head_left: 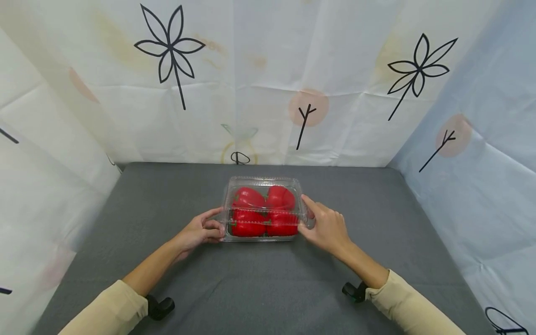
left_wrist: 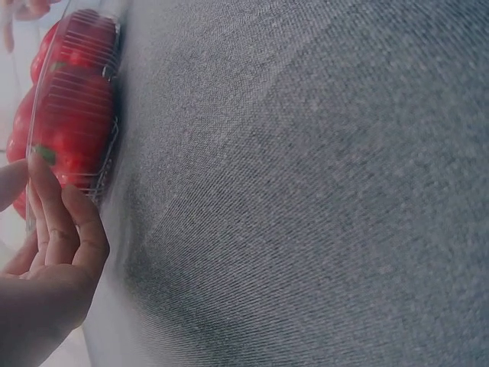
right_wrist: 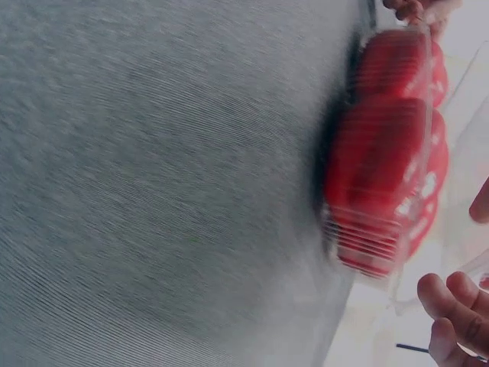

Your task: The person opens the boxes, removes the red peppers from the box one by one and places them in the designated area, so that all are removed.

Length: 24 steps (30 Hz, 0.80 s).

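Note:
A clear plastic clamshell container (head_left: 260, 239) sits on the grey cloth, with several glossy red bell peppers (head_left: 249, 197) inside, green stems showing. Its see-through lid (head_left: 268, 180) looks partly raised over them. At the container's left side, my left hand (head_left: 205, 229) pinches the rim between thumb and fingers; the left wrist view shows the fingertips (left_wrist: 42, 172) against the clear edge. My right hand (head_left: 326, 225) is at the right side, thumb and fingers about the lid's edge. In the right wrist view its fingers (right_wrist: 458, 313) are by a clear edge, apart from the base.
Grey cloth (head_left: 234, 288) covers the table around the container. White fabric (head_left: 259, 70) printed with leaf and tree outlines hangs behind and along both sides. Black straps with small mounts (head_left: 160, 308) are on both wrists, beside the beige sleeves.

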Each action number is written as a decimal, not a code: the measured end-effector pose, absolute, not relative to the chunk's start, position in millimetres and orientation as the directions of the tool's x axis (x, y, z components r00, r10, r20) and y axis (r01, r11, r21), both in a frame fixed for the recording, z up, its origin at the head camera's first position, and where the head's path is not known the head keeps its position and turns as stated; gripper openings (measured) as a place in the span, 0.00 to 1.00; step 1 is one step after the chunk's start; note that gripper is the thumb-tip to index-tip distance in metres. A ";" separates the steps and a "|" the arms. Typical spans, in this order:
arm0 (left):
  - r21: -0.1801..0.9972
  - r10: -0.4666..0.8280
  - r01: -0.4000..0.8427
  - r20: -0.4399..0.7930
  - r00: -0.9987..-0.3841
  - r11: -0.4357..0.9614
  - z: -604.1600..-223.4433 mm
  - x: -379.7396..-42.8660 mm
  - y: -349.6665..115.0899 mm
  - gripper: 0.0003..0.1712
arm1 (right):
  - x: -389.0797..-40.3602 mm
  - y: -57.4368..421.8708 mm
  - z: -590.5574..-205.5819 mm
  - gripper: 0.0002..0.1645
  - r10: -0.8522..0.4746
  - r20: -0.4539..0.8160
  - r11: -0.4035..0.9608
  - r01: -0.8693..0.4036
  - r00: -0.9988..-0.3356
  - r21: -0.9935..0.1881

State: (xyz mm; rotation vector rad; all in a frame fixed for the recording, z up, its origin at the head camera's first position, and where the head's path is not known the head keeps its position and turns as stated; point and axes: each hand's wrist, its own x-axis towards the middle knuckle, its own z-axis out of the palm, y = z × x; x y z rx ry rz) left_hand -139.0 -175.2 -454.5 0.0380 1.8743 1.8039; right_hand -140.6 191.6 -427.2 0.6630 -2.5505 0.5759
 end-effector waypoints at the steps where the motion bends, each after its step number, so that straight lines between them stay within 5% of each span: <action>1: 0.934 0.375 -0.340 -0.355 -0.857 0.108 -454.2 -138.6 -175.3 0.45 | -141.6 191.8 -424.7 0.34 -0.348 0.512 0.793 -0.538 -0.785 -0.286; 24: 0.926 0.448 -0.358 -0.372 -0.813 0.120 -457.2 -129.2 -174.6 0.42 | -169.4 195.9 -377.2 0.23 -0.244 0.395 0.624 -0.455 -0.886 -0.635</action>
